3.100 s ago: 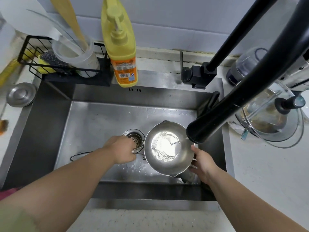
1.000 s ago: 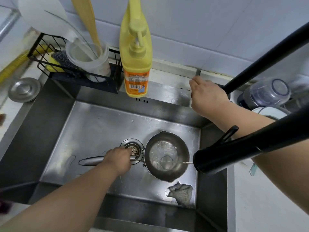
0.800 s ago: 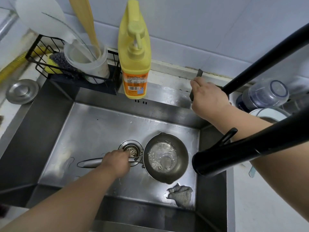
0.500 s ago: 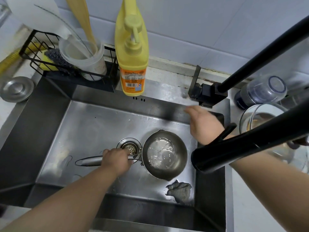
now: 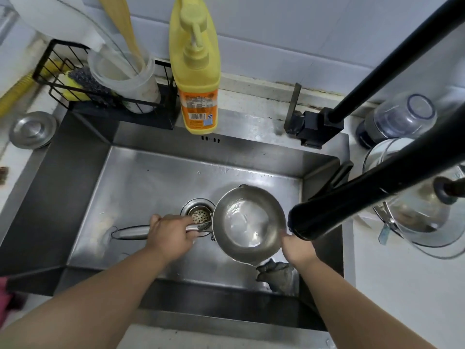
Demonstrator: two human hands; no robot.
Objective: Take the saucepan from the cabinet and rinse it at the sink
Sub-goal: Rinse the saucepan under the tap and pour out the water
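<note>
A small steel saucepan (image 5: 249,222) holding a little water sits low in the steel sink (image 5: 151,187), just right of the drain (image 5: 199,215). My left hand (image 5: 171,233) grips its long handle (image 5: 130,232) near the bowl. Against the pan's right outer wall is my right hand (image 5: 298,248), with its fingers hidden behind the pan and the black faucet head (image 5: 314,217) that hangs over the right rim. No water stream shows.
A grey cloth (image 5: 276,273) lies in the sink's front right corner. The faucet base and lever (image 5: 312,127) stand at the back, beside a yellow soap bottle (image 5: 198,79) and a wire rack (image 5: 105,96). A glass lid (image 5: 415,210) and jar (image 5: 400,119) sit right.
My right hand left the faucet lever at the back and came down to the pan's right side. The thin water stream has stopped. My left hand kept hold of the handle.
</note>
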